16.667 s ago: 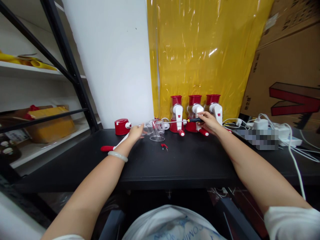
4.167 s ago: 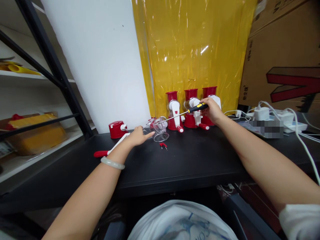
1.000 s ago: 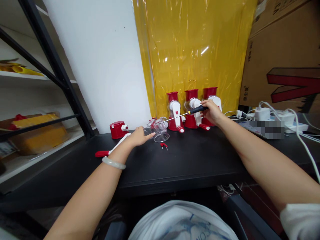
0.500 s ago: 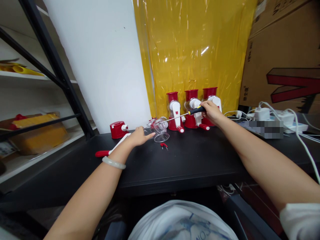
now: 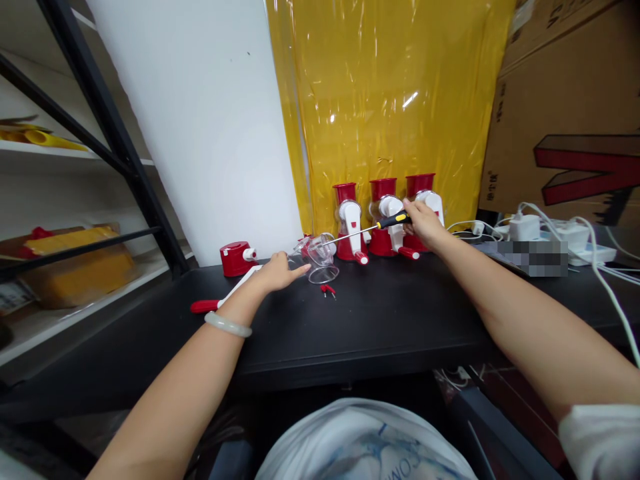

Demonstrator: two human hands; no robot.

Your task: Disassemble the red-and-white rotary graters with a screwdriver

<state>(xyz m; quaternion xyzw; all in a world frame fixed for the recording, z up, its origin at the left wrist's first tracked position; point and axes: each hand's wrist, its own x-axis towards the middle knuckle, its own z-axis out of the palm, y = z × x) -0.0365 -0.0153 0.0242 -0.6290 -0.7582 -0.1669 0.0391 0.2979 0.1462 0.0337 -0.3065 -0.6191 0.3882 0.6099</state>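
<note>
– The right hand (image 5: 423, 223) gripped the screwdriver (image 5: 393, 220)! And its tip?
– Blurred into the clear grater body (image 5: 320, 253) on the desk (image 5: 360, 323); the left hand (image 5: 276, 273) clasped that, fingers mostly hidden!

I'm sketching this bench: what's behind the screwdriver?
Behind the screwdriver, the leftmost grinder stands past its shaft and the middle grinder past its handle; beyond is a yellow sheet. Grinder surfaces covered by the screwdriver cannot be seen.
</note>
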